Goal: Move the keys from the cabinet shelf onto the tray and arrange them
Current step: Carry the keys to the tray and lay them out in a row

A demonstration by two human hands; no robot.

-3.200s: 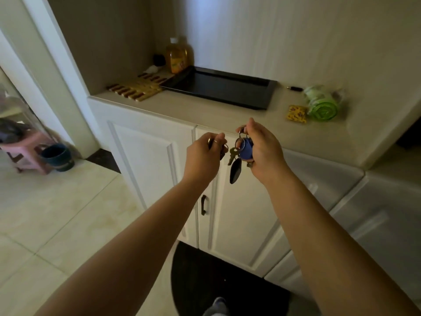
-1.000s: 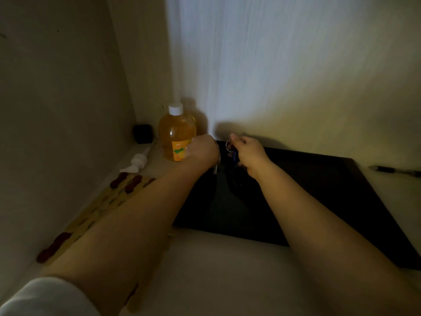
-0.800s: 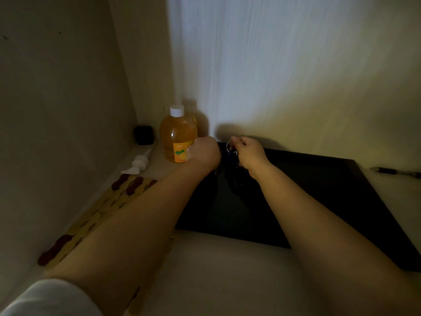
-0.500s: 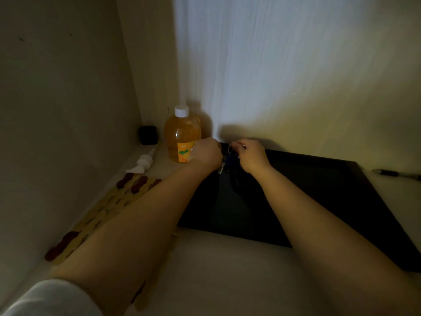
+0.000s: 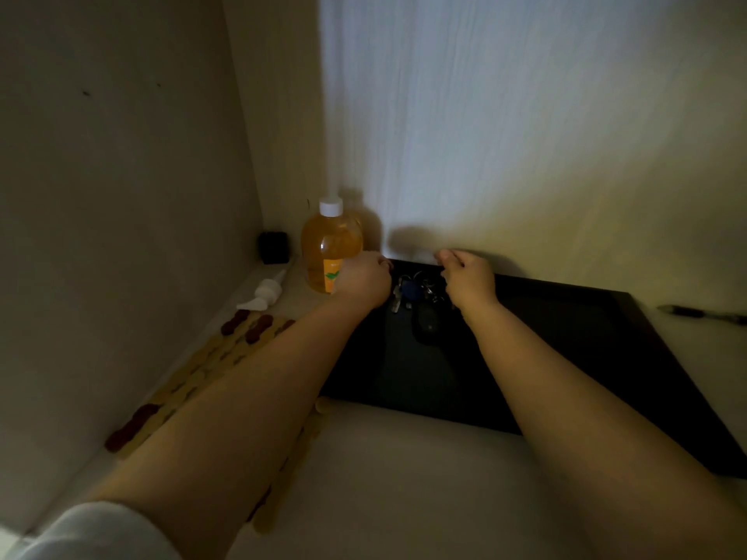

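both hands (image 5: 364,282) (image 5: 469,278) hover with fingers curled, empty, beside the keys (image 5: 416,293) on the tray (image 5: 586,357).

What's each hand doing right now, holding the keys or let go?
Left hand: loosely curled at the tray's far left corner; holding anything cannot be told.
Right hand: loosely curled, apparently empty; the keys lie on the tray between the hands.

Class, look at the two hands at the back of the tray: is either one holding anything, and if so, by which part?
It cannot be told. The keys lie on the tray between the left hand and right hand; both are curled beside them, fingertips hidden.
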